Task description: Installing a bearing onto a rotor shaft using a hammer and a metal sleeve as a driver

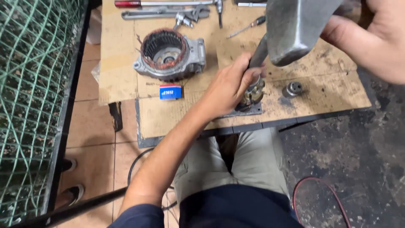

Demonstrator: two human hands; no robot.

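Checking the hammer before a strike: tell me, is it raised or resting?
Raised: the hammer, in the right hand, hangs above the punch that the left hand holds.

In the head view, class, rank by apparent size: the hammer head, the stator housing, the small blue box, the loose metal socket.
1. Hammer head and stator housing: alike in apparent size; the hammer is raised nearer the camera, so I leave them unranked.
2. Small blue box.
3. Loose metal socket.

Left hand (230, 86) grips rod (258, 54); hammer (295, 27) raised

Cardboard-covered workbench (329, 97) over tan tiled floor (97, 139); dark stained concrete (358, 160) right, green wire mesh (29, 105) left.
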